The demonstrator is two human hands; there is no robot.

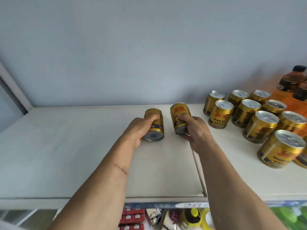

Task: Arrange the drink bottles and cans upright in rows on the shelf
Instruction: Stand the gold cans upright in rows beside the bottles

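Observation:
My left hand (140, 130) grips a gold drink can (157, 128) that is tipped with its base toward me, held just over the white shelf (83, 155). My right hand (196, 131) grips a second gold can (178, 114), also tilted with its base toward me. The two cans sit side by side, a small gap between them, near the middle of the shelf. To the right, several gold cans (221, 114) stand upright in rows.
Orange drink bottles with black caps (292, 87) stand at the back right behind the cans. A grey wall closes off the back of the shelf. A seam (198, 170) splits the shelf boards. Below the front edge, a lower shelf holds red boxes (132, 218) and packets.

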